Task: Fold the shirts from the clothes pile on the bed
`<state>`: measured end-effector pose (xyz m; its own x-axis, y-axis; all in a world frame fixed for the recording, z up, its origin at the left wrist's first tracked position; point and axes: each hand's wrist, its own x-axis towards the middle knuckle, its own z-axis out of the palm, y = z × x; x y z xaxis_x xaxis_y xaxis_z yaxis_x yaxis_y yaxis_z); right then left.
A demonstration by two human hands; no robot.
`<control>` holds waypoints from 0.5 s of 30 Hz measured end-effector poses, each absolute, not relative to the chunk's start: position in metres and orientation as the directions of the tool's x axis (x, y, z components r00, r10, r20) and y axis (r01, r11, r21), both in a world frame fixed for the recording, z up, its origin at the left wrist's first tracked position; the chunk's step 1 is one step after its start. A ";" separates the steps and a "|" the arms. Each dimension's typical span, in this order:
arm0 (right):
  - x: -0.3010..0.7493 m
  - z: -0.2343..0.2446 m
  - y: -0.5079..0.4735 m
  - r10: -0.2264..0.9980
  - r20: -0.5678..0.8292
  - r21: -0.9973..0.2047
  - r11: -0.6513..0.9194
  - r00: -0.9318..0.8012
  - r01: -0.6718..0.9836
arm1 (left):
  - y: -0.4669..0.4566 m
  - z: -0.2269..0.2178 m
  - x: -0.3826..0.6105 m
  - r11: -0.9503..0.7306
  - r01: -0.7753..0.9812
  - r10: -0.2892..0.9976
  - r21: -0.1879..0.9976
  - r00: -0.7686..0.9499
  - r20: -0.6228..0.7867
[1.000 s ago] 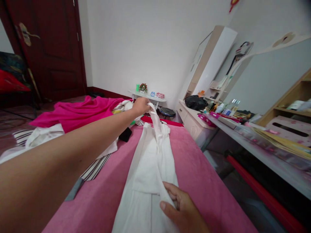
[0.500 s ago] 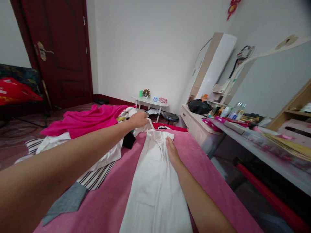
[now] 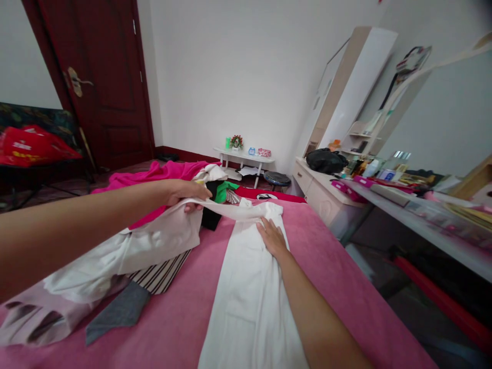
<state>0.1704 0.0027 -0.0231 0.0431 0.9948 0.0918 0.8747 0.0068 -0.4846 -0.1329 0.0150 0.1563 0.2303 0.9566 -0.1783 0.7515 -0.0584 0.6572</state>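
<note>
A white garment [image 3: 249,287] lies lengthwise down the middle of the pink bed cover [image 3: 330,266]. My right hand [image 3: 272,237] rests flat on its upper part, fingers stretched out. My left hand [image 3: 184,192] is closed on a white sleeve [image 3: 226,209] of the garment and holds it pulled out to the left, above the clothes pile.
A pile of clothes lies on the left: a magenta cloth [image 3: 154,173], a white piece [image 3: 126,251], striped fabric [image 3: 161,271], a grey piece [image 3: 119,312]. A cluttered desk [image 3: 407,205] runs along the right. A small white table [image 3: 246,156] and a dark red door [image 3: 103,82] stand behind.
My left hand has drawn the sleeve from the garment's top out to the left. My right hand went from the near end to the upper part and now lies flat there.
</note>
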 end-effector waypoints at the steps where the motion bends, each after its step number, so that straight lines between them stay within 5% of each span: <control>1: 0.170 -0.023 0.003 0.995 0.093 -0.482 0.008 0.042 0.876 | 0.009 0.156 -0.142 0.025 0.703 0.928 0.711 0.248 -0.278; 4: 0.170 -0.024 0.003 0.995 0.093 -0.482 0.005 0.046 0.876 | -0.008 0.156 -0.166 0.243 0.574 0.796 0.782 0.342 -0.499; 6: 0.170 -0.024 0.003 0.995 0.091 -0.488 0.003 0.048 0.873 | -0.019 0.155 -0.179 0.248 0.582 0.739 0.775 0.404 -0.540; 10: 0.170 -0.024 0.004 0.996 0.070 -0.517 -0.008 0.052 0.856 | -0.036 0.148 -0.192 0.041 0.709 0.783 0.704 0.415 -0.463; 15: 0.172 -0.021 0.009 0.995 0.049 -0.624 -0.034 0.082 0.781 | -0.037 0.138 -0.194 -0.150 0.888 0.878 0.434 0.322 -0.354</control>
<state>0.1721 0.0088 -0.0213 0.0820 0.9954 0.0491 0.7808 -0.0336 -0.6239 -0.1943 -0.0371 0.1381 0.3217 0.8780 -0.3543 0.8883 -0.1504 0.4339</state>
